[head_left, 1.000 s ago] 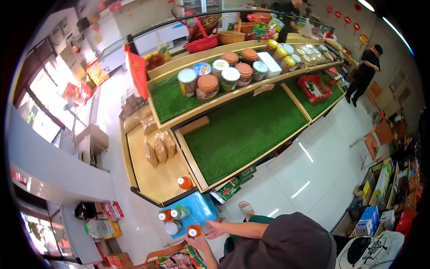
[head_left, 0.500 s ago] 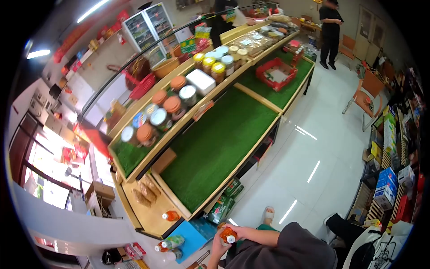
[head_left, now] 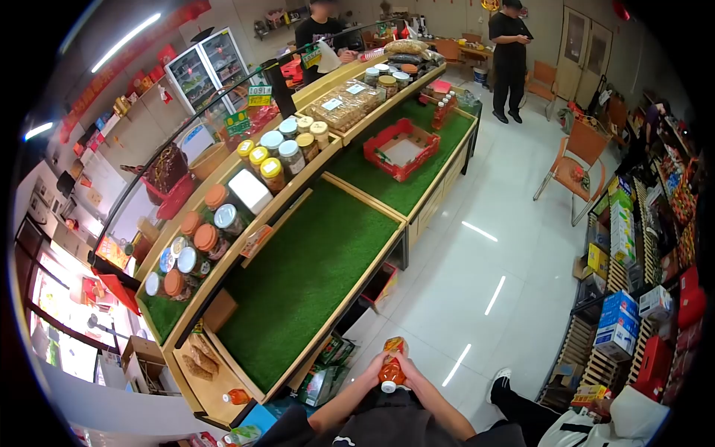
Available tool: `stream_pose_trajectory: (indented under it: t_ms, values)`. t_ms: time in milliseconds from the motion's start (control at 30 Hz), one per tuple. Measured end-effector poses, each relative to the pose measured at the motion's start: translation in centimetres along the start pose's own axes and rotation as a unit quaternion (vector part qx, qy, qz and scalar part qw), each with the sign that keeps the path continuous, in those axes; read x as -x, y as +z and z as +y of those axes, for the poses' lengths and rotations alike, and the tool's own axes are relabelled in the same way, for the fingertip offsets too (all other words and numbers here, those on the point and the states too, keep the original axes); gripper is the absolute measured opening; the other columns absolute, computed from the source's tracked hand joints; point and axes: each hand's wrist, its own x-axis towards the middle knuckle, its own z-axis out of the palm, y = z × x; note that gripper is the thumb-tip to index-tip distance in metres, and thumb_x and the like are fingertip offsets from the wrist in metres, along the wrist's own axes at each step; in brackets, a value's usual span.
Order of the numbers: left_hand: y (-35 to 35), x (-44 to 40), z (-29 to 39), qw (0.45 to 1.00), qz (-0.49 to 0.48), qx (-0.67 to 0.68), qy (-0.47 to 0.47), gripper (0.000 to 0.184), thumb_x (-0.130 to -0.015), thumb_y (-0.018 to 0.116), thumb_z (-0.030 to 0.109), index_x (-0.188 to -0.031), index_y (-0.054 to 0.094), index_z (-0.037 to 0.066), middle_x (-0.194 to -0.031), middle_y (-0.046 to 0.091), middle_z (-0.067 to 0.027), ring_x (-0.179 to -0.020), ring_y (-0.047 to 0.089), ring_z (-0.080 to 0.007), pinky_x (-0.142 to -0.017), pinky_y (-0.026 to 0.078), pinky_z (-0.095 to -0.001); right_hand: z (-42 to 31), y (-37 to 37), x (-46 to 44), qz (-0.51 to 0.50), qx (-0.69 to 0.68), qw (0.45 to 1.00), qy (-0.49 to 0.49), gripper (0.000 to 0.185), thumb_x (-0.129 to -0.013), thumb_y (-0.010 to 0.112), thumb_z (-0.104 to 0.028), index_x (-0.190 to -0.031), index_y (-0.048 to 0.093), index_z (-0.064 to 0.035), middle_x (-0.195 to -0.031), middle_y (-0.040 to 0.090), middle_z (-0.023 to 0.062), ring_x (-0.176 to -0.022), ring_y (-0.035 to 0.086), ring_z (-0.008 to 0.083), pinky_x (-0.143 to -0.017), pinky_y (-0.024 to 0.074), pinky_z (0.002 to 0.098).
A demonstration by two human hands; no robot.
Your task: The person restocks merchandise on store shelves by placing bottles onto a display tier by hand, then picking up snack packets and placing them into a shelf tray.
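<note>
An orange bottle with a white cap (head_left: pixel 392 365) is held in front of my body, its cap toward me. My left hand (head_left: pixel 375 368) wraps round its left side and my right hand (head_left: pixel 408 368) its right side. Another orange bottle (head_left: pixel 237 396) lies on the wooden shelf end at the lower left. Below it, a green-labelled bottle (head_left: pixel 243 435) is partly in view beside a blue surface (head_left: pixel 259 419).
A green-lined display stand (head_left: pixel 298 276) runs diagonally ahead, with jars and a red crate (head_left: pixel 402 149). Boxes fill shelves at the right, near a brown chair (head_left: pixel 577 160). Two people stand farther back; a seated person's leg (head_left: pixel 514 406) shows at lower right.
The view has swung to the right. The orange bottle has moved away from the blue surface to in front of my body, and both hands are now round it.
</note>
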Motion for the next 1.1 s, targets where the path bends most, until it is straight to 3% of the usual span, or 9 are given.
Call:
stream_pose_trajectory:
  t_ms: [100, 300, 467, 667, 700, 767, 833, 1000, 1100]
  values:
    - [2.7, -4.4, 1.1, 1.000, -0.010, -0.011, -0.027, 0.037, -0.088, 0.047, 0.031, -0.112, 0.049, 0.003, -0.106, 0.059, -0.0111, -0.093, 0.059, -0.0217, -0.083, 0.048, -0.0344, -3.9, -1.7, -0.8, -0.033, -0.065, 0.997, 0.000, 0.050, -0.081, 0.060, -0.031, -0.115, 0.045, 0.0025, -0.101, 0.057, 0.0132, -0.087, 0.061, 0.0227, -0.073, 0.0524, 0.0333]
    - [6.0, -14.2, 4.4, 0.995, -0.029, 0.056, -0.076, 0.040, -0.086, 0.050, 0.033, -0.116, 0.049, 0.006, -0.108, 0.058, -0.0114, -0.096, 0.058, -0.0233, -0.085, 0.047, -0.0372, -12.0, -2.7, -4.6, -0.026, -0.093, 0.995, -0.002, 0.049, -0.084, 0.054, -0.037, -0.120, 0.043, -0.0061, -0.106, 0.057, 0.0112, -0.094, 0.059, 0.0232, -0.081, 0.0495, 0.0358]
    - [8.3, -22.3, 10.2, 0.995, -0.039, 0.076, -0.046, 0.040, -0.085, 0.052, 0.032, -0.116, 0.049, 0.007, -0.108, 0.057, -0.0109, -0.097, 0.057, -0.0241, -0.085, 0.047, -0.0378, -21.6, 0.2, -8.9, -0.030, -0.064, 0.997, 0.021, 0.044, -0.086, 0.049, -0.036, -0.120, 0.044, -0.0073, -0.110, 0.055, 0.0106, -0.098, 0.057, 0.0239, -0.084, 0.0476, 0.0369]
    - [16.1, -22.0, 20.8, 0.992, 0.040, 0.116, 0.000, 0.037, -0.084, 0.054, 0.027, -0.114, 0.049, 0.006, -0.108, 0.056, -0.0107, -0.098, 0.056, -0.0235, -0.084, 0.048, -0.0360, -31.4, 2.9, -14.1, -0.075, -0.025, 0.997, 0.017, 0.044, -0.082, 0.051, -0.031, -0.119, 0.045, -0.0070, -0.110, 0.056, 0.0105, -0.099, 0.057, 0.0231, -0.088, 0.0457, 0.0366]
    - [15.9, -23.4, 21.3, 0.992, 0.049, 0.112, 0.000, 0.037, -0.084, 0.054, 0.027, -0.114, 0.049, 0.006, -0.108, 0.056, -0.0107, -0.098, 0.056, -0.0235, -0.084, 0.048, -0.0360, -33.1, 3.9, -14.2, -0.080, -0.037, 0.996, 0.023, 0.044, -0.084, 0.051, -0.027, -0.120, 0.043, -0.0025, -0.111, 0.054, 0.0128, -0.101, 0.055, 0.0242, -0.087, 0.0464, 0.0356]
    - [15.5, -27.3, 22.0, 0.990, 0.038, 0.122, 0.054, 0.036, -0.084, 0.053, 0.027, -0.113, 0.049, 0.006, -0.106, 0.057, -0.0108, -0.095, 0.058, -0.0232, -0.082, 0.049, -0.0360, -35.2, 3.9, -16.2, -0.081, -0.044, 0.996, 0.018, 0.040, -0.083, 0.052, -0.025, -0.116, 0.045, -0.0036, -0.106, 0.057, 0.0114, -0.096, 0.058, 0.0230, -0.083, 0.0481, 0.0352]
    - [15.7, -30.7, 22.8, 0.991, 0.046, 0.120, 0.040, 0.033, -0.084, 0.052, 0.025, -0.111, 0.049, 0.006, -0.102, 0.058, -0.0107, -0.090, 0.059, -0.0230, -0.079, 0.050, -0.0362, -37.1, 3.3, -18.5, -0.081, -0.078, 0.994, 0.015, 0.038, -0.083, 0.053, -0.025, -0.114, 0.047, -0.0043, -0.103, 0.058, 0.0106, -0.093, 0.059, 0.0226, -0.082, 0.0489, 0.0350]
    - [23.7, -34.5, 28.6, 0.994, 0.036, 0.099, 0.008, 0.029, -0.084, 0.051, 0.026, -0.105, 0.052, 0.005, -0.094, 0.060, -0.0110, -0.083, 0.061, -0.0242, -0.075, 0.051, -0.0367, -45.6, 0.4, -22.1, -0.036, -0.091, 0.995, 0.017, 0.033, -0.082, 0.054, -0.025, -0.108, 0.051, -0.0058, -0.096, 0.060, 0.0095, -0.086, 0.061, 0.0219, -0.079, 0.0501, 0.0346]
    - [29.2, -39.1, 30.9, 0.996, 0.013, 0.090, -0.025, 0.029, -0.085, 0.052, 0.027, -0.103, 0.053, 0.005, -0.093, 0.061, -0.0112, -0.083, 0.061, -0.0240, -0.076, 0.051, -0.0365, -52.7, -2.5, -23.9, -0.045, -0.113, 0.991, 0.048, 0.033, -0.083, 0.054, -0.025, -0.107, 0.052, -0.0032, -0.101, 0.060, 0.0101, -0.089, 0.060, 0.0213, -0.080, 0.0497, 0.0341]
